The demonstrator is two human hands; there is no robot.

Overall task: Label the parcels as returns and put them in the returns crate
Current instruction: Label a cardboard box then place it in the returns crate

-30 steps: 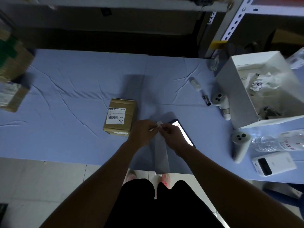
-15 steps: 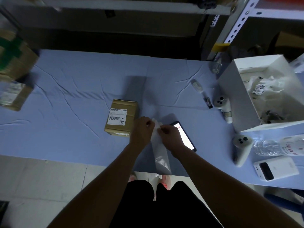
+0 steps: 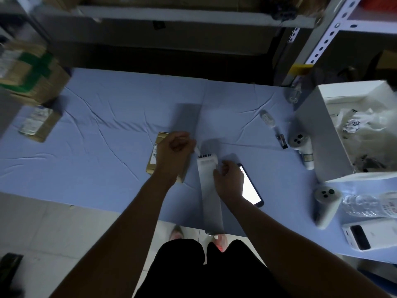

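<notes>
Dim stockroom or parcel-handling back room. Behind stand perforated steel shelving uprights [image 3: 328,37]. A work table [image 3: 107,147] is draped in blue cloth, with taped cardboard parcels [image 3: 34,82] bearing printed shipping labels at its left edge. A white crate [image 3: 318,134] holds poly mailer bags [image 3: 363,130]. A label strip [image 3: 211,194] hangs over the near edge above a tiled floor [image 3: 53,233].

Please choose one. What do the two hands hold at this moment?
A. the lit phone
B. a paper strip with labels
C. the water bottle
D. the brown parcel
B: the left hand and the right hand both pinch the top end of the strip, while the parcel and the phone lie unheld on the cloth.
</notes>
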